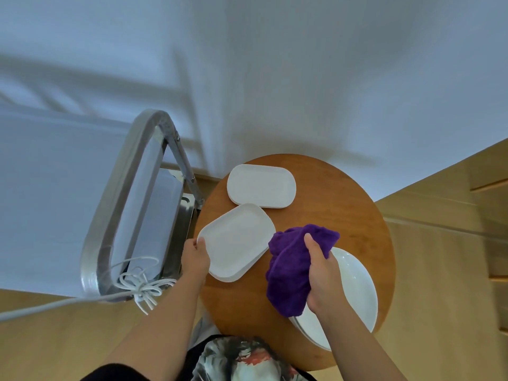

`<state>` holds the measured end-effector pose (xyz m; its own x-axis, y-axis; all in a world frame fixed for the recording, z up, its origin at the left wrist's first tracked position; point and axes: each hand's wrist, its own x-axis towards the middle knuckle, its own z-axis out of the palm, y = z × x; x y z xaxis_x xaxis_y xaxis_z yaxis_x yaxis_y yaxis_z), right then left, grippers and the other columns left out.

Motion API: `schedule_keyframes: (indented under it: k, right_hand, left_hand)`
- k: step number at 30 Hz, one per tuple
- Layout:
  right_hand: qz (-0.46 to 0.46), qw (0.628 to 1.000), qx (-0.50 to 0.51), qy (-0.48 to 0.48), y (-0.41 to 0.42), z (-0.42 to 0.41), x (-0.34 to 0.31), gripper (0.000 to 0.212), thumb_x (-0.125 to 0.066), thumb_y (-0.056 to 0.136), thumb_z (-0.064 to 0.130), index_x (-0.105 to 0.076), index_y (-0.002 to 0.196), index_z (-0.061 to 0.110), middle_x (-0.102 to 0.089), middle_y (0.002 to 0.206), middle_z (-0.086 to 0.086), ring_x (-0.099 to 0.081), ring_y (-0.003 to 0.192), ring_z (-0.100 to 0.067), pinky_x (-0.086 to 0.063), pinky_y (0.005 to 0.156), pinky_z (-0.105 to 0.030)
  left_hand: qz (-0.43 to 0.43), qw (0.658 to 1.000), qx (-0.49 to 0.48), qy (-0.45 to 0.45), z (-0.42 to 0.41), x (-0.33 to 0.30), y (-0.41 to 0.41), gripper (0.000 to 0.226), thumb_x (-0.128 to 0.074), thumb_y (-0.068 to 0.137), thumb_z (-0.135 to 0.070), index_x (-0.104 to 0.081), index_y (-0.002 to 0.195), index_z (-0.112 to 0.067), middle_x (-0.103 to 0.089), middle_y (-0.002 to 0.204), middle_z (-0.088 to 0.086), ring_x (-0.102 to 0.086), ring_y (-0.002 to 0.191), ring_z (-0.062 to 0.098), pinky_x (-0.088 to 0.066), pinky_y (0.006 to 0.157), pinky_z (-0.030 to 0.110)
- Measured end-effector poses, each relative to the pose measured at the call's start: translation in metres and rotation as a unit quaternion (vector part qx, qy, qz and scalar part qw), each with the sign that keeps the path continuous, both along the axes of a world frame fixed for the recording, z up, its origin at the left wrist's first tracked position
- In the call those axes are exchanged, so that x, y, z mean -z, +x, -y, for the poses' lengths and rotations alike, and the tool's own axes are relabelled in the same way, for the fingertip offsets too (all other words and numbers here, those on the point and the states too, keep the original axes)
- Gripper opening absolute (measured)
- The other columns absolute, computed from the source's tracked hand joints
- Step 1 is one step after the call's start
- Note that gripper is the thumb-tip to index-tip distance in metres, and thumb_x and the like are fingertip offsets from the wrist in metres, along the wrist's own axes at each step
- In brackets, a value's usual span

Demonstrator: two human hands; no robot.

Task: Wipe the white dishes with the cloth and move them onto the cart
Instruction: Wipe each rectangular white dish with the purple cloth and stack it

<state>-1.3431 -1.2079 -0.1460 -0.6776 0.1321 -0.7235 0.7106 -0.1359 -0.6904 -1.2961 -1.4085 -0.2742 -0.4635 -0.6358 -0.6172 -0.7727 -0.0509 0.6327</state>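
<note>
On the round wooden table (343,199) lie a stack of white rectangular dishes (236,240) near its left edge, a second white rectangular stack (261,185) at the back, and white round plates (357,287) at the right. My left hand (195,257) grips the front-left corner of the near rectangular stack's top dish. Bunched in my right hand (321,276) is a purple cloth (291,270), held above the round plates, just right of that dish. The steel cart (132,193) stands left of the table.
The cart's curved handle (110,215) has a white cord (140,287) tied around it, trailing left. A white wall is behind the table. Light wooden floor lies around, with wooden cabinet fronts (467,243) to the right. My patterned clothing shows at the bottom edge.
</note>
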Motion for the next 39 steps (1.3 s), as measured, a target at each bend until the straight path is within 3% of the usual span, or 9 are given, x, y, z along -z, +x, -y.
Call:
schedule_keyframes:
  k: [10, 13, 15, 17, 19, 23, 27, 33, 39]
  right_hand:
    - [-0.070, 0.995, -0.018, -0.067, -0.013, 0.003, -0.062, 0.028, -0.052, 0.092, 0.044, -0.055, 0.114, 0.027, -0.068, 0.102, -0.003, -0.065, 0.093, -0.023, -0.053, 0.067, -0.032]
    - [-0.159, 0.978, -0.123, -0.052, -0.009, 0.020, -0.082, 0.025, -0.050, 0.091, 0.047, -0.053, 0.112, 0.034, -0.066, 0.102, 0.003, -0.064, 0.093, -0.018, -0.052, 0.060, -0.021]
    - [-0.236, 0.939, -0.250, 0.005, -0.002, 0.035, -0.094, 0.026, -0.045, 0.086, 0.052, -0.048, 0.109, 0.041, -0.061, 0.106, 0.008, -0.061, 0.099, -0.016, -0.051, 0.069, -0.017]
    - [-0.312, 0.856, -0.399, 0.103, 0.003, 0.046, -0.097, 0.043, -0.031, 0.086, 0.055, -0.041, 0.126, 0.043, -0.052, 0.131, 0.007, -0.049, 0.121, -0.017, -0.042, 0.100, -0.027]
    - [-0.382, 0.731, -0.495, 0.273, 0.005, 0.051, -0.091, 0.062, -0.017, 0.090, 0.056, -0.018, 0.148, 0.035, -0.024, 0.155, 0.010, -0.015, 0.143, -0.010, -0.003, 0.116, -0.034]
    - [-0.440, 0.653, -0.489, 0.374, -0.001, 0.055, -0.098, 0.061, 0.003, 0.087, 0.065, 0.019, 0.142, 0.047, 0.008, 0.158, 0.017, 0.028, 0.131, 0.009, 0.026, 0.103, -0.027]
    - [-0.462, 0.649, -0.450, 0.402, -0.007, 0.055, -0.114, 0.051, 0.010, 0.084, 0.066, 0.028, 0.130, 0.053, 0.025, 0.149, 0.022, 0.038, 0.128, 0.008, 0.034, 0.101, -0.026]
    - [-0.522, 0.629, -0.348, 0.460, -0.008, 0.067, -0.134, 0.055, 0.007, 0.089, 0.061, 0.022, 0.139, 0.044, 0.025, 0.149, 0.014, 0.029, 0.138, -0.005, 0.029, 0.107, -0.032]
    - [-0.508, 0.633, -0.262, 0.522, -0.033, 0.068, -0.163, 0.071, -0.010, 0.090, 0.057, -0.017, 0.151, 0.021, -0.011, 0.159, -0.009, -0.005, 0.146, -0.029, 0.007, 0.115, -0.044]
  left_hand:
    - [-0.114, 0.972, -0.096, 0.181, -0.013, -0.068, -0.027, 0.038, -0.040, 0.097, -0.050, -0.046, 0.122, -0.022, -0.057, 0.118, 0.004, -0.056, 0.106, 0.026, -0.054, 0.078, 0.039]
    - [-0.148, 0.967, -0.056, 0.197, -0.024, -0.117, -0.046, 0.047, -0.037, 0.097, -0.053, -0.045, 0.131, -0.021, -0.057, 0.124, 0.009, -0.056, 0.110, 0.031, -0.055, 0.080, 0.044]
    - [-0.209, 0.948, -0.025, 0.239, -0.033, -0.151, -0.052, 0.044, -0.038, 0.097, -0.051, -0.054, 0.123, -0.018, -0.062, 0.117, 0.015, -0.060, 0.105, 0.034, -0.053, 0.087, 0.051]
    - [-0.261, 0.911, -0.052, 0.314, -0.040, -0.184, -0.051, 0.039, -0.040, 0.098, -0.045, -0.059, 0.114, -0.014, -0.065, 0.100, 0.016, -0.063, 0.092, 0.030, -0.054, 0.082, 0.046]
    - [-0.268, 0.887, -0.091, 0.365, -0.043, -0.204, -0.047, 0.042, -0.030, 0.101, -0.039, -0.053, 0.125, -0.013, -0.060, 0.086, 0.006, -0.061, 0.084, 0.023, -0.046, 0.074, 0.036]
    - [-0.316, 0.859, -0.119, 0.384, -0.052, -0.230, -0.043, 0.049, -0.020, 0.103, -0.034, -0.040, 0.140, -0.008, -0.056, 0.131, 0.007, -0.048, 0.127, 0.029, -0.042, 0.081, 0.033]
    - [-0.366, 0.867, -0.059, 0.333, -0.055, -0.244, -0.041, 0.028, -0.042, 0.097, -0.036, -0.061, 0.103, -0.015, -0.072, 0.086, 0.007, -0.069, 0.083, 0.023, -0.053, 0.077, 0.040]
    - [-0.411, 0.879, -0.046, 0.238, -0.052, -0.267, -0.044, 0.041, -0.042, 0.095, -0.046, -0.074, 0.074, -0.034, -0.075, 0.082, -0.004, -0.072, 0.079, 0.017, -0.054, 0.071, 0.034]
    - [-0.403, 0.892, -0.105, 0.177, -0.063, -0.291, -0.037, 0.052, -0.042, 0.085, -0.068, -0.065, 0.101, -0.024, -0.071, 0.099, 0.003, -0.066, 0.095, 0.024, -0.052, 0.088, 0.048]
